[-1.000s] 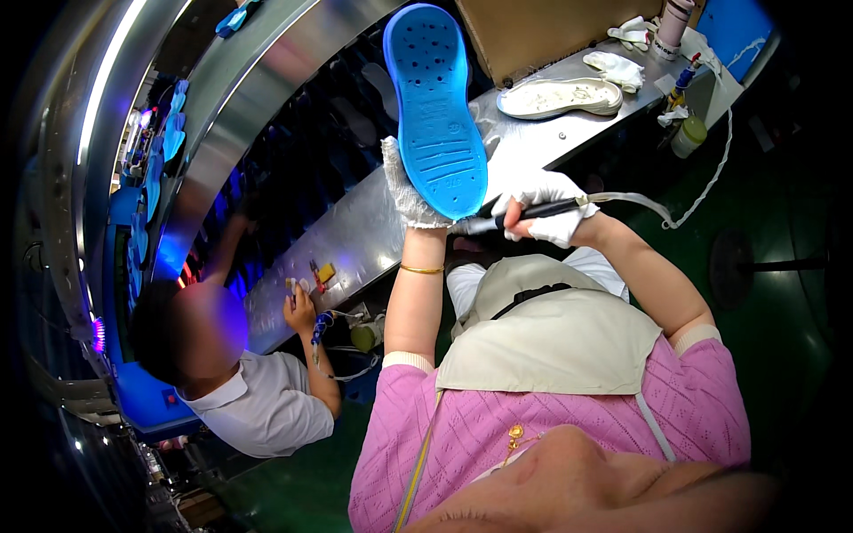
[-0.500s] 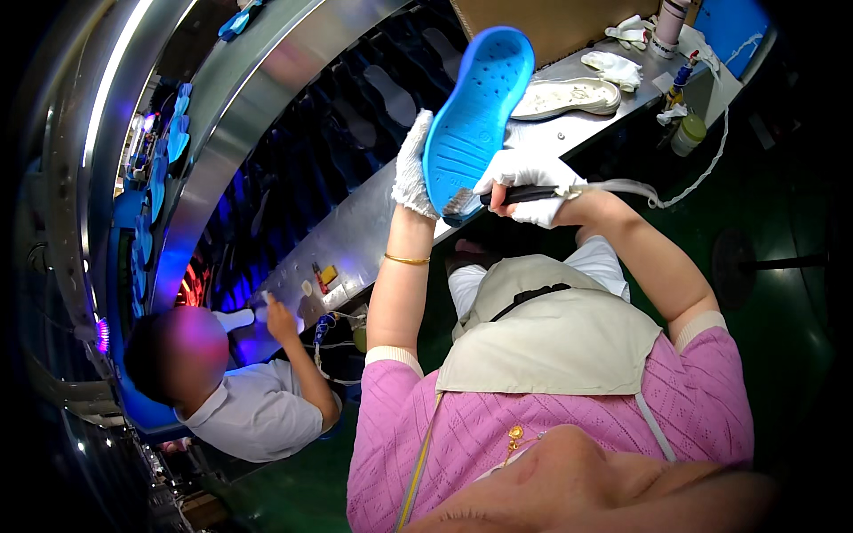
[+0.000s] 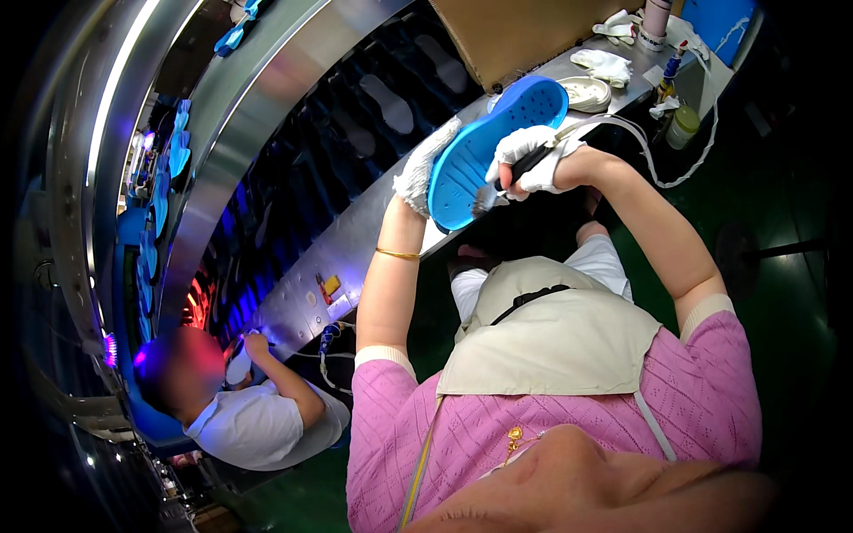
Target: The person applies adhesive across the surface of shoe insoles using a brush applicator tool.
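My left hand [image 3: 426, 167], in a white knit glove, grips a blue shoe sole [image 3: 480, 160] along its left edge. The sole's inner face, with ridges and small holes, is turned up, its heel end nearest me. Gloved in white with some fingertips bare, my right hand [image 3: 531, 167] is closed around the black handle of a brush [image 3: 484, 199]. Its bristles meet the heel end at the right edge. A white tube [image 3: 641, 133] runs from the brush handle off to the right. Beyond the blue sole, a white sole [image 3: 585, 94] lies partly hidden on the metal bench.
The metal bench [image 3: 315, 253] runs beside a conveyor carrying several soles [image 3: 386, 102]. White gloves [image 3: 604, 66], a pink-and-white bottle [image 3: 655, 22] and a green-lidded jar [image 3: 682, 127] are at the far right. A cardboard sheet [image 3: 515, 40] stands behind. A co-worker [image 3: 267, 422] works at left.
The blue sole has swung its toe down and to the right, now covering part of the white sole. My right hand and the brush have shifted slightly right and up along the heel edge.
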### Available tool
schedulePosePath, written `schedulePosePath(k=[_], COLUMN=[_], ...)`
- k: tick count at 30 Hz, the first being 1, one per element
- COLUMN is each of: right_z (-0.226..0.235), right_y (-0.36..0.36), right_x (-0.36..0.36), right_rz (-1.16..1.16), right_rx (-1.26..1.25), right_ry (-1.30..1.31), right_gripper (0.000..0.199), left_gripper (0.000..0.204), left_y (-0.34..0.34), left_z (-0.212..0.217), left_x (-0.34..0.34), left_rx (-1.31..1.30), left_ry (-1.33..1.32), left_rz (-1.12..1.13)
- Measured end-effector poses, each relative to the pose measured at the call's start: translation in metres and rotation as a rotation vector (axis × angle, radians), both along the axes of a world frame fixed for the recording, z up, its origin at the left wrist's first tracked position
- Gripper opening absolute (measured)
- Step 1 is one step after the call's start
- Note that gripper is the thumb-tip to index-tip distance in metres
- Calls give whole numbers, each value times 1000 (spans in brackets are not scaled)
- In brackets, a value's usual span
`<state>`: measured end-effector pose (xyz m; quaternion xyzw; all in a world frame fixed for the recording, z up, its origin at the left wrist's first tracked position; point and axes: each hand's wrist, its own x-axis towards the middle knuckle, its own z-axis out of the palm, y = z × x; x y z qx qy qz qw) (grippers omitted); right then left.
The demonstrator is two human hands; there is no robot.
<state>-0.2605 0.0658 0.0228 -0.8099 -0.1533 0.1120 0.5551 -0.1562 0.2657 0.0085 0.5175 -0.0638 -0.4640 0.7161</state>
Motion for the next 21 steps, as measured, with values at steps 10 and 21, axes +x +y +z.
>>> schedulePosePath(k=[10,21], right_z=[7,-28], right_y=[2,-37], right_x=[-14,24], right_rz=[-40,-773], right_rx=[313,183], right_ry=[15,-420], right_gripper=[16,8], left_gripper=[62,82], left_y=[3,8], left_z=[-20,-33], left_x=[-3,-44], left_rx=[-121,-601], left_ry=[124,399], left_rz=[30,-86])
